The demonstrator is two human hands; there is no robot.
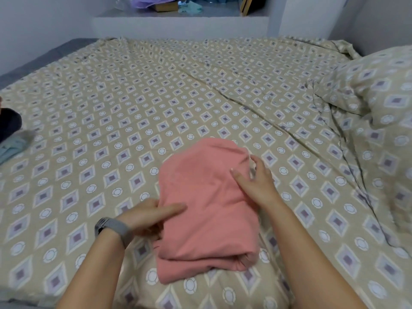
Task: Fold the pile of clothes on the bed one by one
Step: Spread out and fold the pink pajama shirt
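Observation:
A pink garment (207,210) lies folded into a thick rectangle on the patterned bed sheet (133,103), near the bed's front edge. My left hand (147,216), with a grey watch on its wrist, grips the garment's left edge, thumb on top and fingers tucked under the fabric. My right hand (256,181) rests on the garment's upper right part with fingers stretched out, touching a small white tag at the fold. A dark garment and a pale blue one (11,134) lie at the bed's far left edge, partly out of view.
A pillow (379,92) in the same pattern lies at the right. Behind the bed runs a white ledge (178,21) with purple and teal cloth and a box. White walls close the back and right.

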